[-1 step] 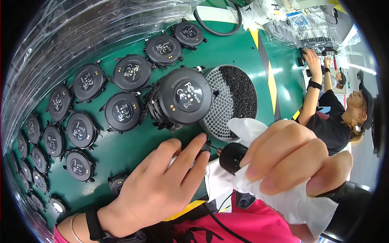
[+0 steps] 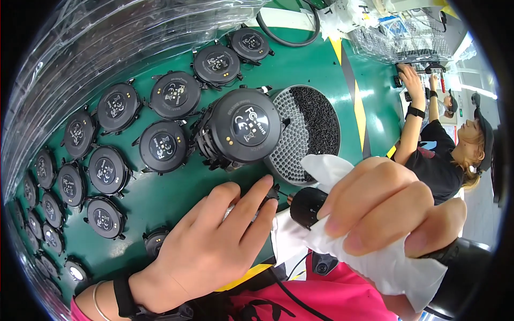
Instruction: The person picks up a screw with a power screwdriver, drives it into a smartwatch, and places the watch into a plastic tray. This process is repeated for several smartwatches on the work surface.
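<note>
Hardly moved since the earlier frame: pinching a dark part (image 2: 273, 193) with left hand (image 2: 209, 241), gripping black screwdriver (image 2: 308, 207) through white cloth (image 2: 369, 265) with right hand (image 2: 385, 208).

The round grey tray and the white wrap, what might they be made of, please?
The round grey tray looks like matte plastic, possibly metal, its evenly pitted face fairly dull. The white wrap looks like soft, unglossy tissue or cloth, given its creases.
</note>
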`<act>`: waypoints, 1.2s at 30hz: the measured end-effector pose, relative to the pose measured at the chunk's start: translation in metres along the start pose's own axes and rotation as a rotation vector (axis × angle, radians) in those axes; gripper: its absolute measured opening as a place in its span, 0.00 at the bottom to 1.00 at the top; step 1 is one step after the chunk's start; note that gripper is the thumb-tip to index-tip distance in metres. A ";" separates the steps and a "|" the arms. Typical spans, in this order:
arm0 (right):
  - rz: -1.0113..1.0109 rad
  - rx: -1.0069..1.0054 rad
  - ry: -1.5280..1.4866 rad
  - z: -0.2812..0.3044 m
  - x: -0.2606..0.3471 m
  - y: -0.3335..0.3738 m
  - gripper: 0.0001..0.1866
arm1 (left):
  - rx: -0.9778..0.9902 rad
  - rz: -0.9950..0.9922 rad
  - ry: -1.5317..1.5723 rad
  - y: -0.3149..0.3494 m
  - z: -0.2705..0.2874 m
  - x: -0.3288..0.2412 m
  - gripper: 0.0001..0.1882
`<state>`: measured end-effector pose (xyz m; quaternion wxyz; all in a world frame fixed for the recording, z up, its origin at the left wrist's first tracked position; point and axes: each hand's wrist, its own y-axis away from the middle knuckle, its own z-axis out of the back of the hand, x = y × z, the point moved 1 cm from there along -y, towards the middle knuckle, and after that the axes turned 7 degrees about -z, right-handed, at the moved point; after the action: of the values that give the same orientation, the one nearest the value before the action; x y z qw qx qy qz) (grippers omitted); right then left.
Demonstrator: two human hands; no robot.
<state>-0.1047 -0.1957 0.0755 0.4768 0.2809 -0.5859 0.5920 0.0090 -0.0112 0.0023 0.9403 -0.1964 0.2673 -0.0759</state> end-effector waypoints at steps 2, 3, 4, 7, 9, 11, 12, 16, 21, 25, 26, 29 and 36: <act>0.011 -0.069 -0.025 0.000 -0.002 0.001 0.34 | -0.005 -0.013 -0.019 0.000 0.000 0.000 0.14; 0.018 -0.105 -0.031 0.000 -0.002 0.001 0.34 | -0.008 -0.017 -0.018 0.000 0.000 0.000 0.14; 0.025 -0.141 -0.037 0.001 -0.002 0.002 0.34 | -0.001 -0.019 -0.021 0.000 0.000 0.000 0.14; 0.049 -0.251 -0.057 0.001 -0.003 0.002 0.35 | 0.014 -0.029 -0.028 -0.001 0.001 0.000 0.16; 0.068 -0.326 -0.068 0.002 -0.004 0.002 0.35 | 0.023 0.043 -0.018 -0.003 0.006 -0.003 0.17; 0.086 -0.404 -0.076 0.003 -0.004 0.004 0.36 | 0.026 0.069 -0.011 -0.004 0.005 -0.006 0.18; 0.089 -0.408 -0.067 0.004 -0.004 0.004 0.36 | 0.017 0.081 0.000 -0.002 0.005 -0.006 0.19; 0.031 -0.275 -0.030 0.007 -0.012 0.000 0.37 | 0.025 0.070 -0.003 0.001 0.005 -0.002 0.21; 0.004 0.061 0.063 0.020 -0.015 -0.006 0.25 | 0.078 0.043 0.018 0.000 0.008 -0.002 0.24; -0.024 0.344 0.116 0.038 -0.018 -0.016 0.16 | 0.077 0.104 0.061 -0.002 0.008 -0.002 0.25; -0.031 0.417 0.130 0.045 -0.018 -0.019 0.14 | 0.069 0.123 0.070 -0.003 0.009 -0.002 0.24; -0.027 0.432 0.121 0.043 -0.014 -0.019 0.14 | 0.054 0.089 0.036 -0.002 0.008 0.000 0.21; 0.020 0.015 0.017 0.017 0.002 -0.006 0.27 | 0.037 0.047 0.050 0.001 0.005 0.000 0.20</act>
<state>-0.1038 -0.2125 0.0826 0.4736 0.2736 -0.5800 0.6037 0.0117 -0.0088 0.0057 0.9383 -0.1709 0.2939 -0.0634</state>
